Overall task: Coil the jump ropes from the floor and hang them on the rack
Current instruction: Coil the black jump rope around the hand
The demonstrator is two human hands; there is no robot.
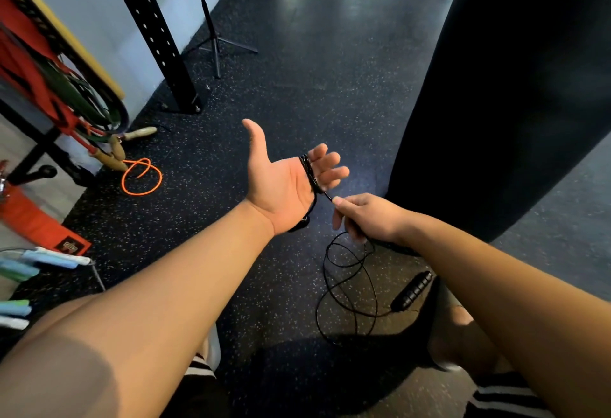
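While the left hand [281,183] is held palm-up, thumb and fingers spread, several turns of thin black jump rope [309,173] sit wound across the base of its fingers. A black end piece [299,225] hangs below the wrist. Right hand [367,216] pinches the same cord just beside the coil, fingers curled round it. The remaining cord drops in loose loops onto the speckled black rubber floor [264,93], ending at a ribbed black handle [411,290]. An orange rope loop [142,176] lies on the floor near the black metal rack [39,150].

A tripod [216,44] stands beside a black perforated post [155,31].
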